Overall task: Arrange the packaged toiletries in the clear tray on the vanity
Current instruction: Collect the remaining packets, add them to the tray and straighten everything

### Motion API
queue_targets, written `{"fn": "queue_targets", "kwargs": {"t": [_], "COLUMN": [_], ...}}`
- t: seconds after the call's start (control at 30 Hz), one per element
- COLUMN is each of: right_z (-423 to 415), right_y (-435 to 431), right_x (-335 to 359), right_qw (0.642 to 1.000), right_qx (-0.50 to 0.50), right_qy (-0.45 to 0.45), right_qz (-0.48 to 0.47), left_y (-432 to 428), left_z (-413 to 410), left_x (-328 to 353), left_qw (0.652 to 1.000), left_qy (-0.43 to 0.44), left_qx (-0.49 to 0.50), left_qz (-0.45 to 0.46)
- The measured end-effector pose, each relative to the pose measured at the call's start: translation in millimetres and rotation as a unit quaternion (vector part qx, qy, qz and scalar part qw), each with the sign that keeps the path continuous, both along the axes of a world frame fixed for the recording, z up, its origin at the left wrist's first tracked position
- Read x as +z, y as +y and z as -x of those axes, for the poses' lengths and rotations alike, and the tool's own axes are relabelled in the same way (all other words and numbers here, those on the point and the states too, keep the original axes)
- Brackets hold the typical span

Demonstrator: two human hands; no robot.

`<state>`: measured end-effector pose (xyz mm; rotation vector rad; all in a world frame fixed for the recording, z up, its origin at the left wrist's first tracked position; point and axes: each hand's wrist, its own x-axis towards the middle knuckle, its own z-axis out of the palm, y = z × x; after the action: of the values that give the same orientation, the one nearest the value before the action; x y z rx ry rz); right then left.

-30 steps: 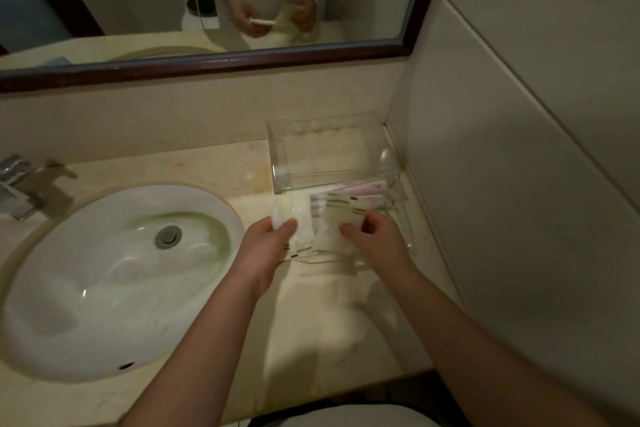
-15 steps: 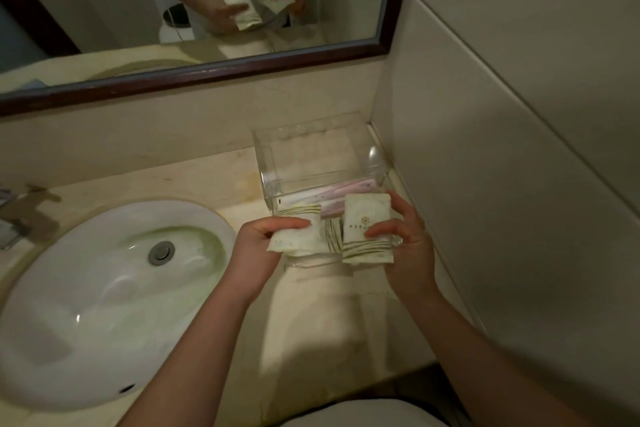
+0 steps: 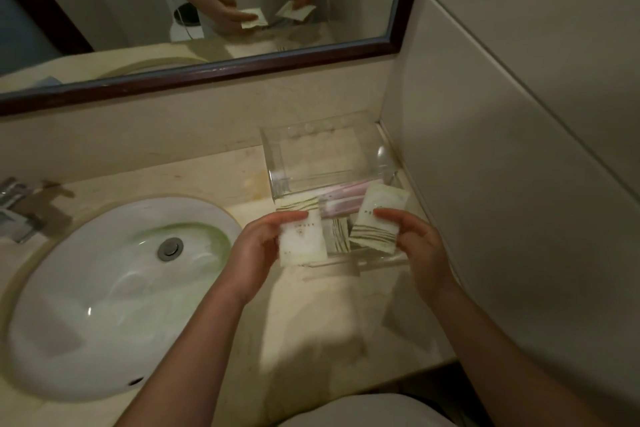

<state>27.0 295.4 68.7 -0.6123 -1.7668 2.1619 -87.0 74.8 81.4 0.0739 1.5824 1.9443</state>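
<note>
Head view: both hands over the tray.
Left hand (image 3: 258, 250): pinches a pale packet (image 3: 301, 239) above the tray's near-left corner.
Right hand (image 3: 420, 246): pinches a tilted striped packet (image 3: 377, 218) above the near-right corner.
Clear tray (image 3: 311, 156): vanity's (image 3: 311, 322) back-right corner, holding pink packages (image 3: 343, 198).

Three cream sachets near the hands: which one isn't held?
The middle sachet, lying in the clear tray between the two others. The left hand holds the left sachet; the right hand holds the right sachet.
</note>
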Motion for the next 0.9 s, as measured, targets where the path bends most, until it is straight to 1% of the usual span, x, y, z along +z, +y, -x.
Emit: {"fn": "queue_targets", "kwargs": {"t": [0.03, 0.1, 0.13, 0.27, 0.37, 0.43, 0.5, 0.6, 0.77, 0.9], "right_z": [0, 1, 3, 3, 0, 0, 2, 6, 14, 27], "right_y": [1, 0, 0, 4, 12, 18, 27, 42, 61, 71], "right_x": [1, -2, -3, -10, -16, -16, -15, -15, -15, -11], "right_qw": [1.000, 0.998, 0.998, 0.994, 0.991, 0.988, 0.982, 0.974, 0.966, 0.940], "right_qx": [-0.007, -0.012, -0.014, -0.010, -0.010, -0.042, -0.053, -0.018, 0.021, 0.097], "right_qy": [-0.005, -0.018, -0.023, -0.046, -0.084, -0.110, -0.141, -0.163, -0.173, -0.204], "right_qz": [-0.015, -0.051, -0.065, -0.097, -0.107, -0.097, -0.118, -0.156, -0.191, -0.254], "left_y": [0, 2, 3, 5, 8, 9, 9, 19, 37, 49], "left_z": [-1, -3, -4, -3, 0, 6, 15, 26, 44, 49], "left_x": [0, -3, -4, -8, -10, -11, -12, -6, -10, -22], "left_qw": [0.999, 0.986, 0.981, 0.985, 0.975, 0.967, 0.949, 0.917, 0.900, 0.859], "left_qy": [0.025, 0.101, 0.117, 0.095, 0.099, 0.122, 0.177, 0.245, 0.247, 0.286], "left_qx": [-0.004, -0.019, -0.023, -0.028, -0.007, 0.000, -0.024, -0.068, -0.101, -0.155], "left_qz": [0.036, 0.129, 0.153, 0.138, 0.199, 0.224, 0.261, 0.307, 0.344, 0.395]}}
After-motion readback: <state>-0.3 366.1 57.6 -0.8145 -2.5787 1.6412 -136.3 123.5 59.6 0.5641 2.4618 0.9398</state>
